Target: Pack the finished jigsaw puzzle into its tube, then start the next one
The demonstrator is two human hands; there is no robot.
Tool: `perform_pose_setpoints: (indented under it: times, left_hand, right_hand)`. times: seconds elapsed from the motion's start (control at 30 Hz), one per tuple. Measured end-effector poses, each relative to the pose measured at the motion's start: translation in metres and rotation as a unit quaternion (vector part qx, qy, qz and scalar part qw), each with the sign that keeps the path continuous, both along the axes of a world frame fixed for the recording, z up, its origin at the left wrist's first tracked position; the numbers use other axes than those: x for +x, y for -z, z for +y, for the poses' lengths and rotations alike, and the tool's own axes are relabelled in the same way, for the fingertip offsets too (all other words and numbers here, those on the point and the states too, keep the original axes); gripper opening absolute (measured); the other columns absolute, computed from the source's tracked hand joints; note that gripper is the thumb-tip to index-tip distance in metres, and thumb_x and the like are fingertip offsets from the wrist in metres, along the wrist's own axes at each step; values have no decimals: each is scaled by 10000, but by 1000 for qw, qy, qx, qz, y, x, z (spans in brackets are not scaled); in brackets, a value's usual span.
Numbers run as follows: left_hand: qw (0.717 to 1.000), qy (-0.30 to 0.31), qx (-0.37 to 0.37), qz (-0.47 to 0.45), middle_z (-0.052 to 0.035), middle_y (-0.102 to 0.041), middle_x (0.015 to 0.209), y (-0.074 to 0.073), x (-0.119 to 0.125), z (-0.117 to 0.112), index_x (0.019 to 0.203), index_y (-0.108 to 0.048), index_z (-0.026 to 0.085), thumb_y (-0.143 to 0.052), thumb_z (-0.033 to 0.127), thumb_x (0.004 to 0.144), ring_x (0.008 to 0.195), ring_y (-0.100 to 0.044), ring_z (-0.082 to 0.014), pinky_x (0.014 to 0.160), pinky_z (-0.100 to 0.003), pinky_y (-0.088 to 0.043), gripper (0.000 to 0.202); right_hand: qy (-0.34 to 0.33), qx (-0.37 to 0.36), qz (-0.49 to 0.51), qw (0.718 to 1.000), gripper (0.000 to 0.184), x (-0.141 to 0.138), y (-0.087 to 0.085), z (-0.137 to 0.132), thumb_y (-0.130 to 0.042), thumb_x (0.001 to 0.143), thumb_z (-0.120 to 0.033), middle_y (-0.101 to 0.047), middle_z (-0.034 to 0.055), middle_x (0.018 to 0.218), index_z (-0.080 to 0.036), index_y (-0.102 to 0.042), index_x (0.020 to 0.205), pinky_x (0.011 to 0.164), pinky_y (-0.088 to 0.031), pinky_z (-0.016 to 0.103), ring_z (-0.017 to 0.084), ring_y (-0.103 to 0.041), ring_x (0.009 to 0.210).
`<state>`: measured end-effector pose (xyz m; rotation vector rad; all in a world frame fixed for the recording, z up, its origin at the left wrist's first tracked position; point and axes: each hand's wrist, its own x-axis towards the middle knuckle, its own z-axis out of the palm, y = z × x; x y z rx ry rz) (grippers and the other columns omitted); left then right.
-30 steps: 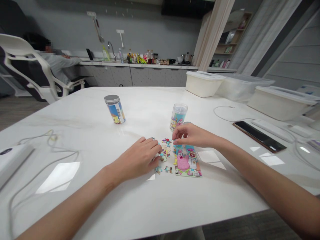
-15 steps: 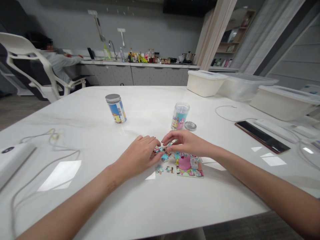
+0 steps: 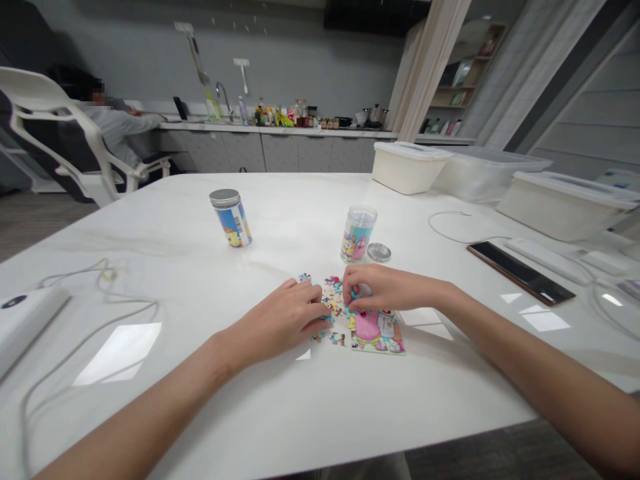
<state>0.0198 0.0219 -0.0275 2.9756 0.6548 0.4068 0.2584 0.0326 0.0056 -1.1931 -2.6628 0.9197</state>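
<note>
Loose jigsaw puzzle pieces (image 3: 332,291) lie in a small heap on the white table, several of them partly covered by my hands. My left hand (image 3: 287,313) rests at the heap's left side, fingers bent but apart, touching pieces. My right hand (image 3: 380,287) is closed in a pinch at the right side, with a bluish puzzle piece (image 3: 355,293) showing between its fingers. Below it lies the joined part of the puzzle (image 3: 369,327), with a pink cartoon figure; its upper edge is hidden by the hand. One stray piece (image 3: 337,339) lies left of the joined part.
Beyond my hands stand an uncovered clear jar (image 3: 357,233), its metal lid (image 3: 379,253) and a lidded jar (image 3: 231,219). A black phone-like slab (image 3: 520,272), cables and storage boxes (image 3: 410,167) are on the right. A white device (image 3: 33,320) lies left. A person sits far left.
My right hand has drawn right, away from the left hand, and closed into a pinch over the joined part's upper edge. My left hand has shifted slightly down. More loose pieces show between them.
</note>
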Motion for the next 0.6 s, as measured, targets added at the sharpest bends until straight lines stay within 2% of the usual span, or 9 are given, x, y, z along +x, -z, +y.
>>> perform_pose_setpoints:
  times: [0.1,0.23,0.4,0.6]
  left_hand:
    - [1000,-13,22,-17,-20,-563,799,-3,-2,2,860,-661,197,-507,232,948,717,-489,-143,690,-292,-348,181]
    - [995,-58,54,-54,-16,-548,778,-7,-7,6,864,-657,191,-487,159,927,702,-489,-138,684,-294,-324,183]
    - [999,-53,10,0,1,-529,709,-10,-9,5,685,-614,185,-561,273,862,649,-466,-135,662,-304,-325,204]
    - [998,-63,8,-5,-10,-542,730,-10,-6,3,712,-606,177,-523,266,880,659,-479,-141,672,-311,-342,207]
  right_hand:
    - [1,-8,16,1000,102,1,2,1,-575,831,-204,-634,30,934,-197,-638,911,737,-451,287,152,-582,826]
    - [2,-10,28,1000,132,3,4,1,-550,837,-176,-661,27,943,-203,-644,925,743,-456,286,151,-595,839]
    - [-2,6,30,1000,127,3,4,2,-561,837,-181,-666,25,924,-205,-654,920,735,-450,285,149,-594,825]
    - [2,12,29,1000,102,0,3,2,-560,851,-190,-657,20,870,-196,-654,892,681,-439,267,135,-577,760]
